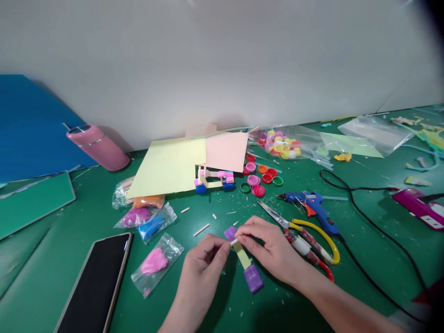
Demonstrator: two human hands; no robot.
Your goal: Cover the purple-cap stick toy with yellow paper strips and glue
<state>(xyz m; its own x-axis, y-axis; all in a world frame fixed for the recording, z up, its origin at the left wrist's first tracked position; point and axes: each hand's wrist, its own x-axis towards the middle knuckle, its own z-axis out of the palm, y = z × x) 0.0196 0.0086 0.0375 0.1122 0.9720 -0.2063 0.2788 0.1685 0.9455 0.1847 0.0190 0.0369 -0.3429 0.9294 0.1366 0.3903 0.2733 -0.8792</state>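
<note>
My left hand (203,266) and my right hand (272,249) meet near the front middle of the table, fingertips pinched. Between them they hold a short pale stick (234,243), one end in each pinch. Just beneath it is a pale yellow strip (243,258), with a purple clay block (254,279) at its near end and another purple block (229,232) at the far end, partly behind the fingers. Whether the stick touches the strip I cannot tell. Farther back stands a small model (215,179) of pale sticks with pink and blue clay pieces.
Scissors (277,215), pliers (298,245) and a blue glue gun (312,206) lie to the right, with a black cable (367,282). Bottle caps (267,178) are scattered behind. Leftward are bagged clay (156,261), a phone (95,282) and a pink bottle (100,145).
</note>
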